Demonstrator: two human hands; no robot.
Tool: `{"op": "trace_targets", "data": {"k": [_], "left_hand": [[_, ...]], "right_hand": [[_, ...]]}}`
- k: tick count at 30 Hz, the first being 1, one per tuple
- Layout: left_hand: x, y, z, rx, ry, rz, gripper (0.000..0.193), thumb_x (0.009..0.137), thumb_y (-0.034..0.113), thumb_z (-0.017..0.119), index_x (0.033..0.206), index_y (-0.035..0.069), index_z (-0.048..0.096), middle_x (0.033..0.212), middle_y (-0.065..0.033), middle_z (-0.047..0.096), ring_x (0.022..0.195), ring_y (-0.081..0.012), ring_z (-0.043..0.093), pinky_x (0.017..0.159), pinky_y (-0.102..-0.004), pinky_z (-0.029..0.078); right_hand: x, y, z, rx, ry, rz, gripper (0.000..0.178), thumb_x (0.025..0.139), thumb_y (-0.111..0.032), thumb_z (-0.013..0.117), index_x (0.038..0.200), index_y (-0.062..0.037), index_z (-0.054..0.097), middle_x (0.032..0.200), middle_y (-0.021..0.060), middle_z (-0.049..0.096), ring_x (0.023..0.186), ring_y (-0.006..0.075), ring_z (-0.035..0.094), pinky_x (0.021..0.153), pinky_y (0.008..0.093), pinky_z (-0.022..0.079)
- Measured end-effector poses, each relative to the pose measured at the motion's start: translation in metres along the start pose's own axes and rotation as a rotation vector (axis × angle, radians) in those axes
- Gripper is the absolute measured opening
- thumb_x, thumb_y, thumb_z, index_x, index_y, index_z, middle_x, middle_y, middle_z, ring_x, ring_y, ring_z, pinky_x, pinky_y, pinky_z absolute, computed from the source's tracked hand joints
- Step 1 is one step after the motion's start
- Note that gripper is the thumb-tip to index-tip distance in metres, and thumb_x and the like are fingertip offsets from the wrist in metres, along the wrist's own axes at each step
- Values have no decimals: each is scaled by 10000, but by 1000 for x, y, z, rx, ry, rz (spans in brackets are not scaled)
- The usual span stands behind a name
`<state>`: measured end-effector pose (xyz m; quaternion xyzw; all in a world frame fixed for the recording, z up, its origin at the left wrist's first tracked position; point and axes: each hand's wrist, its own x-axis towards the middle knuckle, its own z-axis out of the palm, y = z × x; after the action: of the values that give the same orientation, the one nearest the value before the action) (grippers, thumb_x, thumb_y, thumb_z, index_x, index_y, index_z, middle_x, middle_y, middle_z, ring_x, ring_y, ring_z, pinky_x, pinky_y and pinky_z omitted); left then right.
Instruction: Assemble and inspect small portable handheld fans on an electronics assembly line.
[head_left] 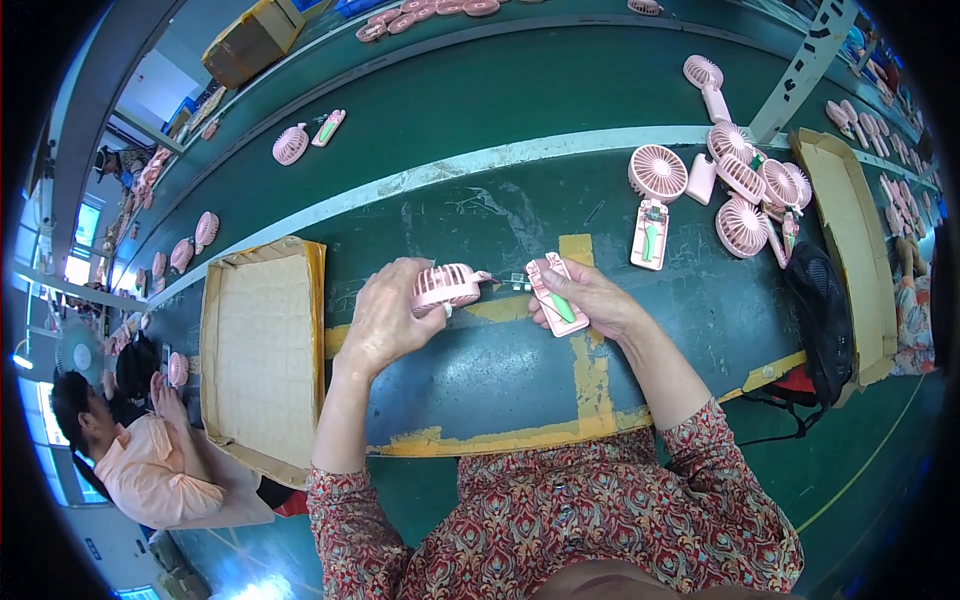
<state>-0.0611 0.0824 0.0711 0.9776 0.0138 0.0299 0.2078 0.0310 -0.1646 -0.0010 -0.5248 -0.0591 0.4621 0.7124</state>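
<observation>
My left hand (385,312) grips a pink round fan head (447,287) by its grille, over the middle of the dark bench. In my right hand (593,300) is a pink fan handle shell (557,296), its inner side up with a green part inside. A small clear and metal piece (518,282) sits between the two parts; whether it is joined to either one I cannot tell. To the right on the bench lies a fan with an opened handle (650,236), its round grille (658,173) at the far end.
Several pink fans (742,222) pile up at the right beside a cardboard tray (868,260) and a black bag (818,300). Another cardboard tray (262,350) stands at the left. Beyond the white rail runs a green belt (480,95) carrying fan parts. A co-worker (160,465) sits at far left.
</observation>
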Motion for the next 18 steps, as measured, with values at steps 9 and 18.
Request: {"op": "trace_targets", "data": {"k": [9, 18], "left_hand": [[-13, -30, 28, -767, -26, -235, 560, 629, 145, 816, 1099, 11, 541, 988, -56, 617, 898, -130, 592, 814, -272, 486], [10, 20, 49, -1406, 241, -106, 648, 796, 204, 675, 1330, -4, 373, 1186, -133, 541, 1090, -185, 540, 955, -322, 431]], "right_hand": [[-3, -4, 2, -175, 86, 34, 361, 943, -406, 468, 1027, -58, 514, 787, 49, 600, 621, 94, 599, 519, 207, 517], [-3, 2, 10, -203, -84, 110, 246, 920, -290, 552, 967, -49, 570, 727, 26, 597, 577, 64, 576, 491, 182, 500]]}}
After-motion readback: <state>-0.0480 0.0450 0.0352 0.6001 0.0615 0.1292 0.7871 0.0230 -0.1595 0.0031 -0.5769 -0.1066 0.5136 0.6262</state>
